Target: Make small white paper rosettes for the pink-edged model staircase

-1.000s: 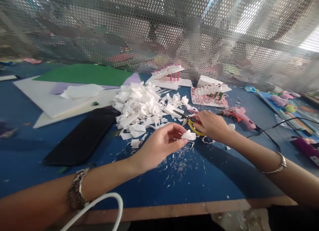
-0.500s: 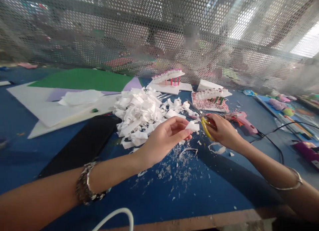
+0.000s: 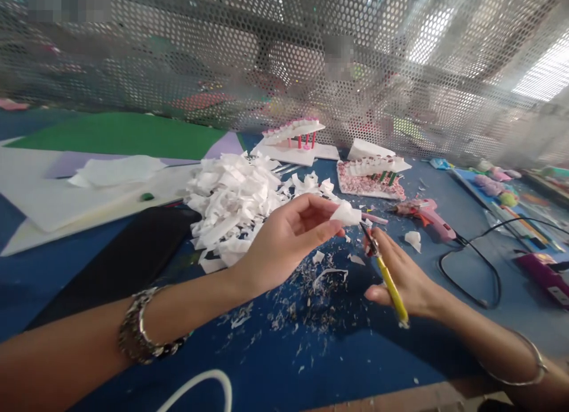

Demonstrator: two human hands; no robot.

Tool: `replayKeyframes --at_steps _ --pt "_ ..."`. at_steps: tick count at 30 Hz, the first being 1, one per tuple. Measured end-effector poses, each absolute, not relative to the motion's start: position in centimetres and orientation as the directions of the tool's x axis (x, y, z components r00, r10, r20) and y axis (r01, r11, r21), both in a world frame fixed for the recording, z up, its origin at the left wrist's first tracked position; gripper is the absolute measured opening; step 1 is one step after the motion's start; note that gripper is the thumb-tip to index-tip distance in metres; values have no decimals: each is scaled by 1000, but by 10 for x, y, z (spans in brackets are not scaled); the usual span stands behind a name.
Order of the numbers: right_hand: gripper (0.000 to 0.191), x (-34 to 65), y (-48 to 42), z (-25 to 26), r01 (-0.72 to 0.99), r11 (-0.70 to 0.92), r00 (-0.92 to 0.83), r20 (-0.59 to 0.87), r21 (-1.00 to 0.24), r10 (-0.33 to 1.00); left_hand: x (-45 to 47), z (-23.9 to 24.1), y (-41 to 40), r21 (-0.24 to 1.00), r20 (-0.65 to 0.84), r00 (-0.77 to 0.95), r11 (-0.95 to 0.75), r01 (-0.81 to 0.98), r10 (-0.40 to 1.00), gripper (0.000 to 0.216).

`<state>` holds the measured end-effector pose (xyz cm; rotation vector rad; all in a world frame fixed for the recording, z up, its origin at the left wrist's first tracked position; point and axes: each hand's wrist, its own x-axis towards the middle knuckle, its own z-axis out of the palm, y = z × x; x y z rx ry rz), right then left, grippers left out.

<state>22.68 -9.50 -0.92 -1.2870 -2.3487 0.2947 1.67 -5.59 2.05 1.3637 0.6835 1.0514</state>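
Observation:
My left hand point(image 3: 291, 234) pinches a small white paper piece point(image 3: 347, 215) between thumb and fingers, above the middle of the table. Just right of it, my right hand point(image 3: 411, 281) grips yellow-handled scissors point(image 3: 389, 284). Their dark tip points up and left, close to the paper's right edge; I cannot tell whether they touch. Behind my left hand lies a heap of white paper strips point(image 3: 235, 187). Tiny white scraps point(image 3: 293, 308) litter the blue table under both hands.
Two small white models point(image 3: 296, 136) point(image 3: 373, 172) on pillars stand at the back. A pink glue gun point(image 3: 431, 216) with a black cable point(image 3: 491, 275) lies right. At left are a black flat object point(image 3: 120, 258) and green sheet point(image 3: 124, 133). A perforated metal screen point(image 3: 200, 50) rises behind.
The scissors have turned in my right hand, which is now lower, with its thumb away from the fingers. My left hand still holds the paper. The view has shifted slightly right.

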Motion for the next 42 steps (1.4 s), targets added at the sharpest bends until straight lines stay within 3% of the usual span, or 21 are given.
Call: replayKeyframes --at_steps 9,26,42 --pt "73 221 -101 -16 751 499 -448 221 -432 866 20 15 -59 982 163 453 -101 -159 877 18" --pt "63 215 -104 -8 702 465 -432 196 -540 880 22 15 -58 994 45 440 5 -112 897 16" --pt "46 216 -102 -7 757 451 -370 259 -472 892 21 10 -54 978 30 446 65 -196 894 16"
